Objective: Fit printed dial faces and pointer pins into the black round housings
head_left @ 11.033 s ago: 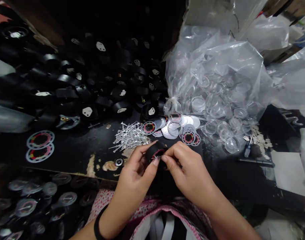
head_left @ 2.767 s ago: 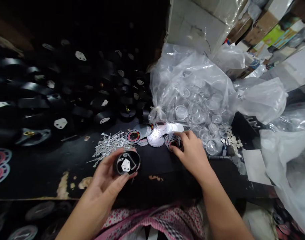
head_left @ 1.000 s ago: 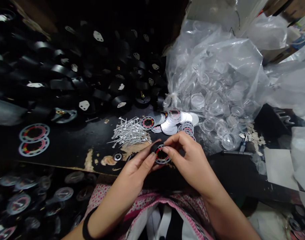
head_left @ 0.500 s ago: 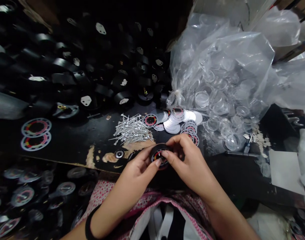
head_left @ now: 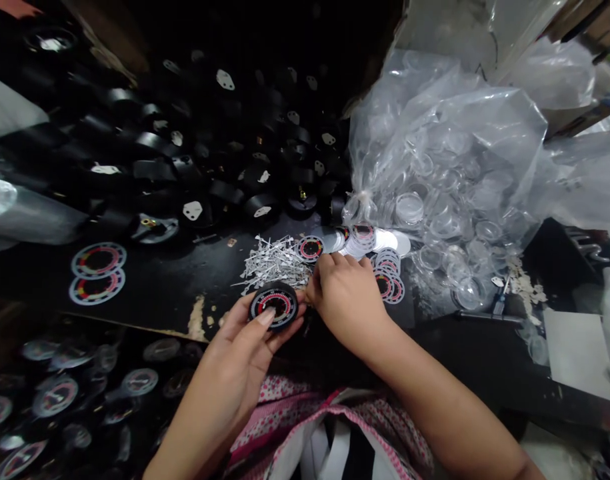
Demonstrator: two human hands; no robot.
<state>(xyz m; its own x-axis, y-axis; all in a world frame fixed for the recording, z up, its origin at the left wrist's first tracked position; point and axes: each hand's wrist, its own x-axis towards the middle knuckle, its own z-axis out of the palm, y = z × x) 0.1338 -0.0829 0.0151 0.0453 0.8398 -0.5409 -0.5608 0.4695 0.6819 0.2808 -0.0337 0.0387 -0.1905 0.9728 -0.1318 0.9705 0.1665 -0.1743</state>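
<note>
A round black pressure gauge (head_left: 279, 299) with a printed dial lies in my left hand (head_left: 252, 333); the thumb presses on the dial face and the fingers wrap its case. My right hand (head_left: 352, 297) is beside it, back of the hand up, fingers curled down at the right edge of a pile of white gauge pointers (head_left: 277, 261). Its fingertips are mostly hidden, so what they pinch, if anything, does not show. Just behind the knuckles sits a loose printed dial plate (head_left: 310, 249). More dial plates (head_left: 389, 280) lie to the right of that hand.
Black gauge cases (head_left: 225, 190) are heaped at the back left. At the back right a plastic bag (head_left: 449, 133) spills clear round covers (head_left: 457, 267). Two dial plates (head_left: 99, 261) overlap at left. Gauges with dials (head_left: 55, 395) fill the lower left. A screwdriver (head_left: 499, 303) lies at right.
My right hand has left the gauge and moved back to the pointer pile. My left hand has carried the gauge to the left, its dial now more exposed. The camera view has shifted slightly.
</note>
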